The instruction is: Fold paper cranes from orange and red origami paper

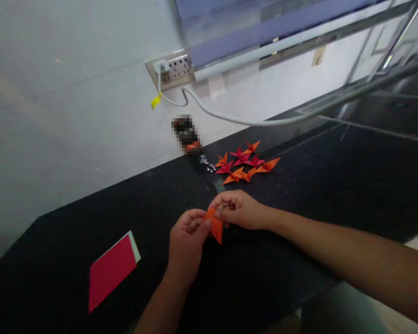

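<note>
An orange piece of folded origami paper (216,230) is pinched between both my hands above the dark counter, its pointed end hanging down towards me. My left hand (190,234) grips its left edge with thumb and fingers. From the right, my right hand (239,209) pinches the upper part, fingers curled. Beyond the hands stands a cluster of several folded paper cranes, among them an orange crane (269,165) and a red crane (242,155). To the left lies a stack of red paper (112,273) with a pale sheet showing at its edge.
A pixelated object (187,134) leans on the wall, with small pale bits (209,164) beside it. A white cable (237,121) runs from the wall socket (176,69) across to the right. The dark counter (149,195) meets the white wall behind.
</note>
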Available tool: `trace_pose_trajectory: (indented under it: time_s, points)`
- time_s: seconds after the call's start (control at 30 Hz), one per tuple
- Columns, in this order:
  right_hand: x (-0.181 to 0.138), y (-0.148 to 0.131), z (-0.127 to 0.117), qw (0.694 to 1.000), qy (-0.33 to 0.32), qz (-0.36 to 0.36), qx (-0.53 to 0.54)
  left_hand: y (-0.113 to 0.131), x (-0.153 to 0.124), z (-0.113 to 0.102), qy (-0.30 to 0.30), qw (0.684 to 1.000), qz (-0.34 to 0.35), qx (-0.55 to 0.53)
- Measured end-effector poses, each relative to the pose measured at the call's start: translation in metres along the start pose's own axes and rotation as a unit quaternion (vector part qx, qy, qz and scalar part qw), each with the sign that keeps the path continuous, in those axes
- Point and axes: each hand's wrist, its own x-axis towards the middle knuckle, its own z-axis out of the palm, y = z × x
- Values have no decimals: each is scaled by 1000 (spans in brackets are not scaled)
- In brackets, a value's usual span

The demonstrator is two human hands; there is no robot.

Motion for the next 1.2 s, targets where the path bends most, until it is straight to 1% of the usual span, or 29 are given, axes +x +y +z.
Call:
trace_pose_trajectory:
  time_s: [0.23,0.33,0.4,0.57,0.73,0.9,1.1,1.2]
  points:
    - [-4,2,0,999,24,-46,13,-2,0,-3,-19,999,-1,-28]
    - [-3,2,1,998,5,-58,36,-3,0,-3,-22,999,-6,-46]
    - [-3,2,1,997,-11,-53,51,-4,0,-3,-23,998,-6,-54]
    - [-4,0,2,998,38,-42,12,-4,0,-3,-24,998,-9,-49]
    - [-5,-1,2,998,34,-49,-11,-4,2,-2,-20,1000,-5,-12]
    - [-4,1,2,996,38,-66,-43,-4,0,-2,-32,999,-6,10]
    - [-2,0,1,999,27,-38,24,-5,2,-3,-17,999,-1,-43]
    - [-3,0,0,998,32,-48,20,-5,3,-3,-10,997,-2,-75]
